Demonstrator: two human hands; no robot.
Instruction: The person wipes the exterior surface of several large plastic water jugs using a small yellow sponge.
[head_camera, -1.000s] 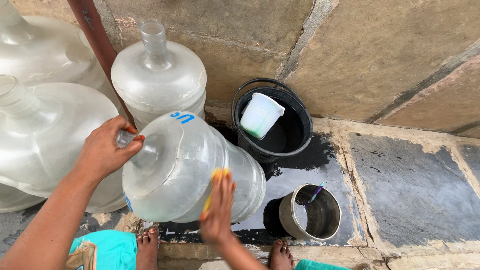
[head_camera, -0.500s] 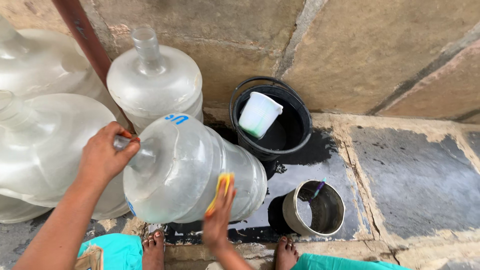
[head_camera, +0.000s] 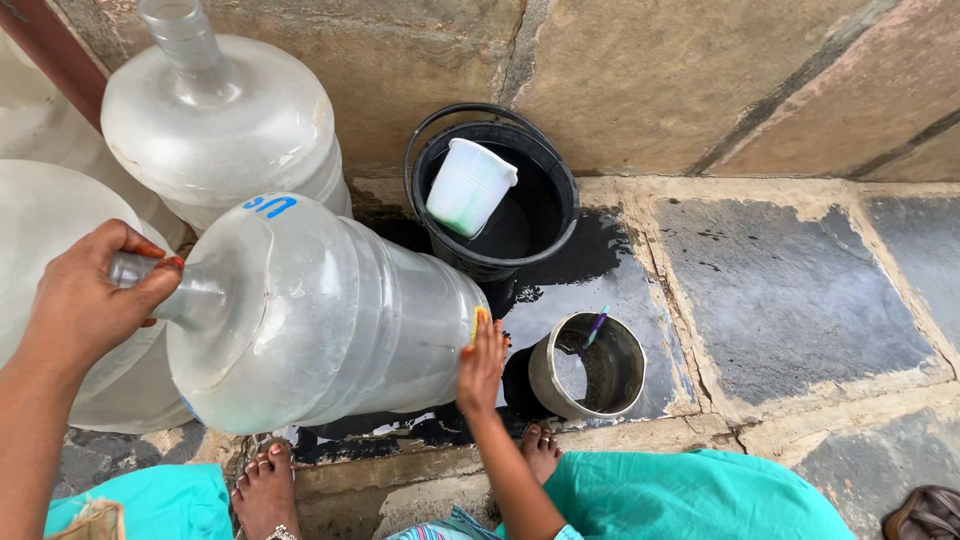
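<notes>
One big water jug (head_camera: 310, 310) on its side, neck leftward in left hand (head_camera: 85, 300).

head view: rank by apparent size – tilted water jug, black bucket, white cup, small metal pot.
1. tilted water jug, largest by far, though nearest the camera
2. black bucket
3. small metal pot and white cup: look about alike, no clear order

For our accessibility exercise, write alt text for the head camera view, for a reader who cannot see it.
A person's left hand grips the neck of a large clear water jug lying on its side, while the right hand presses a yellow sponge against its base. A black bucket holding a white cup stands behind.
</notes>
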